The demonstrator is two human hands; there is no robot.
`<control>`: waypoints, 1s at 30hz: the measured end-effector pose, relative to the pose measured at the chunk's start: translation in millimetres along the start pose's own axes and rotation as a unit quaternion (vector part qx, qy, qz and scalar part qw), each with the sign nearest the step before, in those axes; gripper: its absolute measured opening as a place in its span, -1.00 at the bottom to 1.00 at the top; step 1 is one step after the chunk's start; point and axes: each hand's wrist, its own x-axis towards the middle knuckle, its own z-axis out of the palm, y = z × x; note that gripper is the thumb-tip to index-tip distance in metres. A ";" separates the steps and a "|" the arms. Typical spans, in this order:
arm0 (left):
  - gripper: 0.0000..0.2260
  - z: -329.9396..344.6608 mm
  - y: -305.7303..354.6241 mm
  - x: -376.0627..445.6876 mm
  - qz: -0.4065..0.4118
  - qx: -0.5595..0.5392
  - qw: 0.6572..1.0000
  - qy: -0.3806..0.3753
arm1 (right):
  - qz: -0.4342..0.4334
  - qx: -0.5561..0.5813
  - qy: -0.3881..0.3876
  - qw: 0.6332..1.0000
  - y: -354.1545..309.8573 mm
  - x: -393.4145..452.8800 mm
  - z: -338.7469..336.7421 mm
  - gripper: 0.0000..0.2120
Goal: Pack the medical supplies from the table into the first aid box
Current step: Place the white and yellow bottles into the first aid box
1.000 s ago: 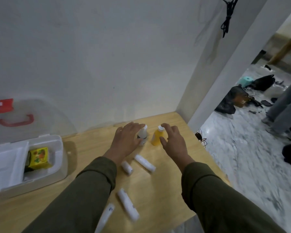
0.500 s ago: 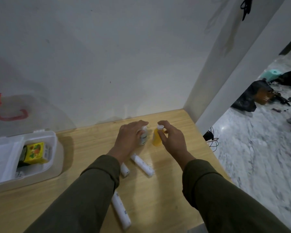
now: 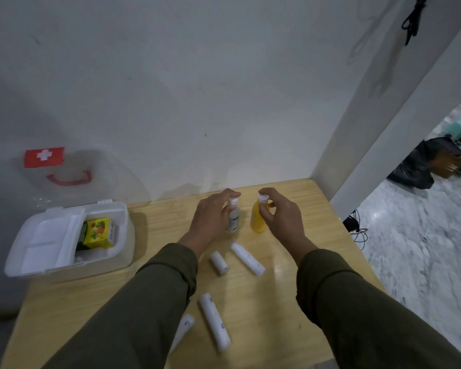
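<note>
left hand (image 3: 210, 219): fingers curled round a clear plastic bottle with white cap (image 3: 233, 217), upright on the light wooden table (image 3: 290, 275), label print too blurred to read.
right hand (image 3: 281, 217): fingertips pinch the white cap of a yellow plastic bottle (image 3: 258, 218), upright, just beside the clear one.
four white gauze rolls lie flat nearer the person: short roll (image 3: 219, 262), longer roll (image 3: 247, 259) slanting away to the left, long roll (image 3: 214, 321), a partly hidden roll (image 3: 183, 326); blue marks unreadable.
open white plastic first aid box (image 3: 64, 270), at the table's left end, holds a yellow carton (image 3: 97, 233); its clear lid (image 3: 112, 177) bears a red label with white cross.
</note>
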 end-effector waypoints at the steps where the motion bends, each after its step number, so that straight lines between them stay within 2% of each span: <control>1: -0.73 -9.1 -1.5 -1.3 0.000 0.001 1.000 0.006 | -0.004 0.002 0.002 1.000 -8.8 2.6 0.8 -0.78; 7: -0.73 -75.3 -20.0 -16.8 -0.006 -0.012 0.998 0.054 | -0.037 0.012 0.016 0.999 -78.1 14.5 15.0 -0.80; 19: -0.76 -213.3 -93.5 -58.7 -0.002 -0.037 0.994 0.102 | -0.035 0.073 0.028 0.996 -237.3 10.8 78.0 -0.77; 30: -0.76 -242.2 -147.5 -69.7 -0.022 -0.068 0.995 0.070 | -0.040 0.058 0.006 0.998 -284.1 -7.3 126.0 -0.80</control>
